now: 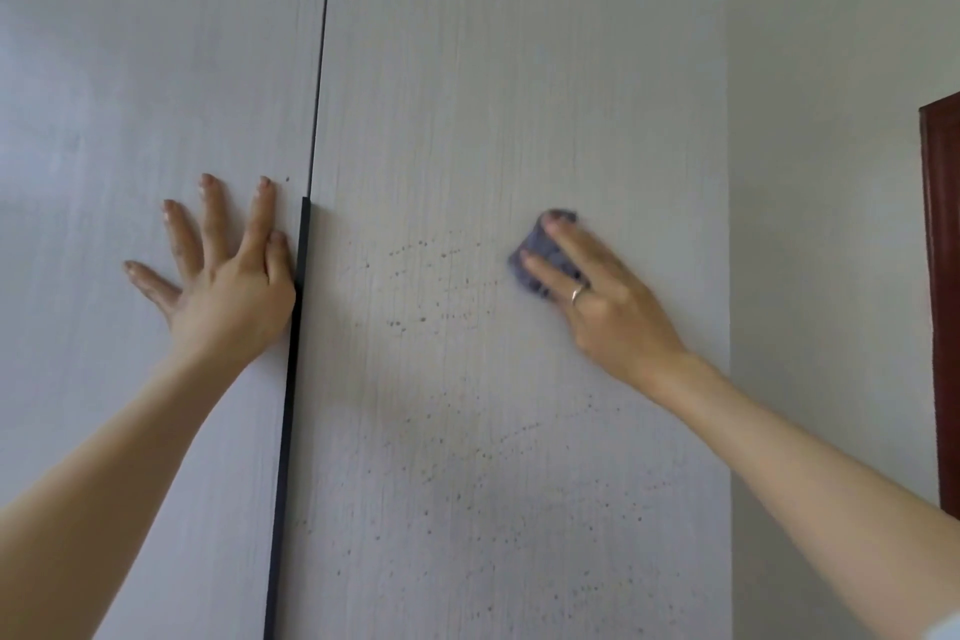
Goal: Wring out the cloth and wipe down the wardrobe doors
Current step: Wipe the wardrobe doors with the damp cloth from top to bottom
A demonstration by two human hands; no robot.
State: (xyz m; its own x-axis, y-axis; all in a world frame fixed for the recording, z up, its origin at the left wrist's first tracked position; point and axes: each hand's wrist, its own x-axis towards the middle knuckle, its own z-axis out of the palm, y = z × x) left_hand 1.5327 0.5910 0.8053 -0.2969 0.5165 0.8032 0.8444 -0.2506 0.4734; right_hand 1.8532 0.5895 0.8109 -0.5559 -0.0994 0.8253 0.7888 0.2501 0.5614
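Two pale grey wardrobe doors fill the view, split by a dark vertical gap with a black handle strip (pixel 291 379). My left hand (pixel 228 276) lies flat with spread fingers on the left door (pixel 130 94), right beside the strip. My right hand (pixel 602 296), wearing a ring, presses a small folded blue-grey cloth (pixel 540 250) against the right door (pixel 467 94) with straight fingers. Small dark droplets and faint curved wipe streaks speckle the right door below and left of the cloth.
A plain white wall (pixel 831 120) runs to the right of the wardrobe's edge. A dark reddish-brown wooden frame (pixel 943 276) stands at the far right edge of view.
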